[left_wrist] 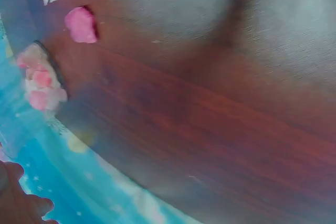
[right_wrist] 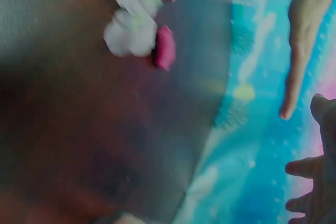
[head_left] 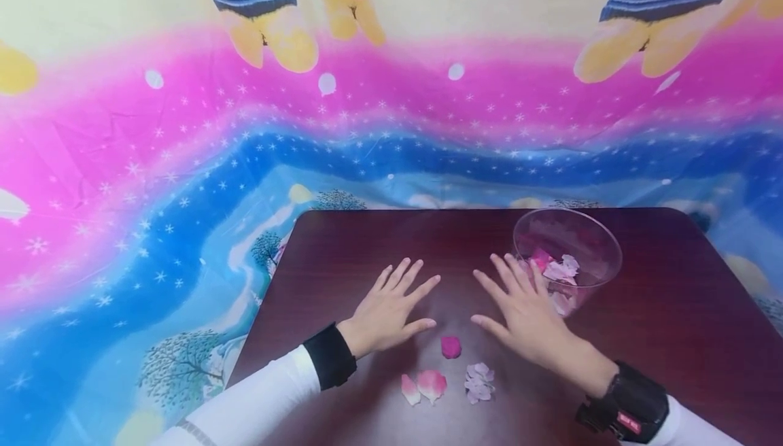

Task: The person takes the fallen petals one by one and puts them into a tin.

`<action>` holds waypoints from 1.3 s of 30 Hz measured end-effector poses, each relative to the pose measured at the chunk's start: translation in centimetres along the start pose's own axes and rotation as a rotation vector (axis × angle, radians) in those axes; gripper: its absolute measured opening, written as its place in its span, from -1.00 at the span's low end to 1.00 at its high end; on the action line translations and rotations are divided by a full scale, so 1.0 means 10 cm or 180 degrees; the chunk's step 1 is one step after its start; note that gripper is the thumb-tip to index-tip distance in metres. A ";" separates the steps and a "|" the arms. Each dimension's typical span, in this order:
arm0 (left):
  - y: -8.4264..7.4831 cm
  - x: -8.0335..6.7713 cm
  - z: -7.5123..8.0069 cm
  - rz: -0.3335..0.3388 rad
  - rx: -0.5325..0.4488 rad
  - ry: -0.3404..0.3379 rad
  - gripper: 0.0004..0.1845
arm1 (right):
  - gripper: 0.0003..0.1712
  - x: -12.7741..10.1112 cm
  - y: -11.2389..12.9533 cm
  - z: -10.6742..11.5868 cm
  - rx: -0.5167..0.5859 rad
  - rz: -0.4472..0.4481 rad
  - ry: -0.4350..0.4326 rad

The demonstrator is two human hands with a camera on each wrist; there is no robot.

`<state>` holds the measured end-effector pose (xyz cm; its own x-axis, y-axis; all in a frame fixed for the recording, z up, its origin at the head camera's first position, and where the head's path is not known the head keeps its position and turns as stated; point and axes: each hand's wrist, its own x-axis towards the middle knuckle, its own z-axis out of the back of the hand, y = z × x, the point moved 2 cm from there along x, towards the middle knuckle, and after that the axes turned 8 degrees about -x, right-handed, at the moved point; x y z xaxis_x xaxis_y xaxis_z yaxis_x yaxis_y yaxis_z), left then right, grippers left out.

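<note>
Both hands lie flat on the dark wooden table [head_left: 379, 235]; the left hand [head_left: 385, 313] has its fingers straight and spread, and it holds nothing; the right hand [head_left: 529, 317] is the same, fingers straight and spread, palm down, holding nothing; between the two hands, a bit closer to the person, sits a small deep pink petal [head_left: 450, 346]; it touches neither hand; nearer the person lie two pale pink petals [head_left: 424, 387] side by side, and just to their right a little clump of white petals [head_left: 479, 383]; a clear plastic cup [head_left: 602, 242] stands just beyond the right hand's fingers, with more pink and white petals [head_left: 559, 270] in it; the fingertips seem to be very close to the cup's wall, but it is hard to tell if they touch; the petals look very light and thin, so a quick sweep of a hand could blow or push them away, maybe off the near edge; the cup looks light too, so a bump from the right hand could tip it and spill the petals; the flat petals may also be hard to pick up and may slip from a pinch.
</note>
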<state>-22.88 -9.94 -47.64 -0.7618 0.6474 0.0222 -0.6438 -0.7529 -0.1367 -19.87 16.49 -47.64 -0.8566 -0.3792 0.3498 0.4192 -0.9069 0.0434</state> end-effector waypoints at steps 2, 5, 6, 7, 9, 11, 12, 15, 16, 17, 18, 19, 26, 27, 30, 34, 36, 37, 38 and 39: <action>0.06 -0.06 -0.04 0.0033 -0.0022 -0.0036 -0.19 | -0.12 -0.01 0.05 -0.08 -0.0058 0.0006 -0.0032; 0.15 -0.16 -0.09 0.0102 -0.0060 -0.0086 -0.20 | -0.10 -0.01 0.12 -0.18 -0.0130 -0.0019 -0.0024; 0.18 -0.19 -0.11 0.0122 -0.0066 -0.0097 -0.21 | -0.10 -0.01 0.14 -0.20 -0.0133 -0.0015 -0.0012; 0.20 -0.22 -0.12 0.0144 -0.0090 -0.0093 -0.21 | -0.10 -0.01 0.16 -0.23 -0.0136 0.0003 0.0006; 0.24 -0.27 -0.15 0.0172 -0.0122 -0.0083 -0.21 | -0.10 -0.02 0.20 -0.27 -0.0108 0.0063 0.0034; 0.26 -0.31 -0.17 0.0197 -0.0153 -0.0064 -0.22 | -0.12 -0.03 0.25 -0.32 -0.0069 0.0132 0.0047; 0.27 -0.32 -0.17 0.0204 -0.0159 -0.0054 -0.21 | -0.12 -0.04 0.28 -0.34 -0.0052 0.0163 0.0048; 0.29 -0.35 -0.17 0.0227 -0.0186 -0.0043 -0.21 | -0.13 -0.06 0.34 -0.40 0.0010 0.0230 0.0050; 0.29 -0.36 -0.17 0.0233 -0.0184 -0.0037 -0.21 | -0.13 -0.06 0.36 -0.41 0.0030 0.0246 0.0052; 0.29 -0.37 -0.16 0.0233 -0.0181 -0.0038 -0.21 | -0.13 -0.07 0.38 -0.43 0.0045 0.0264 0.0052; 0.29 -0.37 -0.16 0.0237 -0.0185 -0.0034 -0.21 | -0.13 -0.07 0.40 -0.44 0.0073 0.0281 0.0067; 0.29 -0.38 -0.16 0.0239 -0.0187 -0.0031 -0.21 | -0.13 -0.07 0.41 -0.46 0.0084 0.0300 0.0075; 0.29 -0.39 -0.17 0.0262 -0.0217 0.0002 -0.22 | -0.14 -0.07 0.48 -0.50 0.0092 0.0340 0.0091; 0.29 -0.39 -0.17 0.0264 -0.0228 0.0003 -0.22 | -0.14 -0.07 0.48 -0.51 0.0094 0.0327 0.0122; 0.28 -0.40 -0.19 0.0253 -0.0270 0.0013 -0.22 | -0.17 -0.07 0.51 -0.57 0.0130 0.0310 0.0270; 0.26 -0.40 -0.22 0.0219 -0.0281 0.0016 -0.23 | -0.28 -0.06 0.58 -0.65 0.0237 0.0431 0.0438; 0.25 -0.40 -0.24 0.0193 -0.0289 0.0008 -0.24 | -0.35 -0.06 0.62 -0.68 0.0256 0.0520 0.0480; 0.24 -0.40 -0.26 0.0176 -0.0292 0.0004 -0.24 | -0.38 -0.06 0.64 -0.70 0.0261 0.0559 0.0494; 0.23 -0.39 -0.28 0.0162 -0.0296 0.0005 -0.24 | -0.42 -0.06 0.65 -0.71 0.0250 0.0587 0.0501; 0.22 -0.39 -0.30 0.0151 -0.0313 0.0014 -0.24 | -0.45 -0.06 0.67 -0.73 0.0220 0.0612 0.0498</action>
<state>-21.11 -13.79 -51.02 -0.7908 0.6120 0.0090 -0.5967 -0.7676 -0.2339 -18.78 9.31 -54.37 -0.7930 -0.5722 0.2091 0.5939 -0.8026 0.0559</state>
